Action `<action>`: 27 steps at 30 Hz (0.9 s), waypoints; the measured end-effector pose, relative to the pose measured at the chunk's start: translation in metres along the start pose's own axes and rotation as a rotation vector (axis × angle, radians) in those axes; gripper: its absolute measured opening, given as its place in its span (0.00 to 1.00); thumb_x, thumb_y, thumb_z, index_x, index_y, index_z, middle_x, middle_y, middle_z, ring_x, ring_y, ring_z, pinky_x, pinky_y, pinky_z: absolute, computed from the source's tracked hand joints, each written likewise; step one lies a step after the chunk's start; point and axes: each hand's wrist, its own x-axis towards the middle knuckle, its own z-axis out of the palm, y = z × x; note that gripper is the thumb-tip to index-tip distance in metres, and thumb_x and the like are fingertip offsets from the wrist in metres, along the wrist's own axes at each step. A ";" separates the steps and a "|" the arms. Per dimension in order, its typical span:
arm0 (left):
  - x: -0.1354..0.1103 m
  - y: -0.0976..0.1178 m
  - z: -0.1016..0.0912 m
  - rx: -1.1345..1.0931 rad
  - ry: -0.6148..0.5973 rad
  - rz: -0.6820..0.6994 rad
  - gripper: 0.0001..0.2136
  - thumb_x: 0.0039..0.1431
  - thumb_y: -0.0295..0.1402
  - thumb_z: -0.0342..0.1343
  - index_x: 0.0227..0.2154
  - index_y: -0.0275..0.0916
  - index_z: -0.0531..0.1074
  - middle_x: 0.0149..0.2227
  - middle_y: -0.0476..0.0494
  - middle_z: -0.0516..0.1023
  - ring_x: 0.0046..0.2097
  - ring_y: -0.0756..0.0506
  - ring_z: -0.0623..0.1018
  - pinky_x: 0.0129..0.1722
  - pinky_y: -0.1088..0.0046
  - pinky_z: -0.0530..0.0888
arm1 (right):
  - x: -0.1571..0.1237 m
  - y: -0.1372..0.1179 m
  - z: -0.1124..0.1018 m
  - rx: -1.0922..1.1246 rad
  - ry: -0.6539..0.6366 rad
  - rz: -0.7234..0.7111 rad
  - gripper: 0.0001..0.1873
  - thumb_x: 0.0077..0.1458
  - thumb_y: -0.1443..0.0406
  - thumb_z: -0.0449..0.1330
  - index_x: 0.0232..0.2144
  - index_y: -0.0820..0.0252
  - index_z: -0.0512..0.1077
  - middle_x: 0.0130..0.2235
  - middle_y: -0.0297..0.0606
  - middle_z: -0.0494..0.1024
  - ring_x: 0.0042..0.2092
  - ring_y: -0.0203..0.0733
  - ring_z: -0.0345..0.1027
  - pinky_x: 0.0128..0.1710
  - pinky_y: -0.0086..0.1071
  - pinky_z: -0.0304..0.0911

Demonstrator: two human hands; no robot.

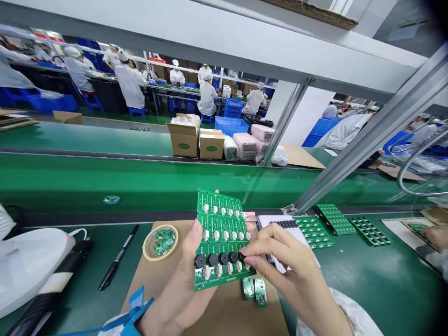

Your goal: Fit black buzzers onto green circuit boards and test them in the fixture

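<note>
My left hand [178, 284] grips a green circuit board panel [220, 238] from below, with the thumb on its front edge. Rows of white connectors and several round black buzzers [219, 259] stand on the panel. My right hand [283, 266] reaches in from the right, its fingertips on the panel's right end beside the last buzzer. Its thumb is hidden. Under both hands lies a brown cardboard mat [227, 317], with two small green boards [254, 289] on it just below the panel.
A tape ring holding small boards [160, 242] and a black marker [118, 257] lie left. Green board strips [335, 219] lie right, near a notebook [280, 224]. A co-worker's hand [437, 237] shows far right. A green conveyor belt [140, 182] runs behind; cardboard boxes [184, 137] stand beyond it.
</note>
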 end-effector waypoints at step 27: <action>0.003 0.011 -0.016 -0.013 0.027 -0.039 0.28 0.62 0.56 0.45 0.60 0.47 0.65 0.57 0.38 0.75 0.54 0.28 0.76 0.54 0.40 0.71 | -0.003 0.166 -0.017 -0.556 -0.127 0.701 0.07 0.46 0.70 0.64 0.31 0.57 0.78 0.31 0.34 0.78 0.33 0.39 0.71 0.31 0.28 0.57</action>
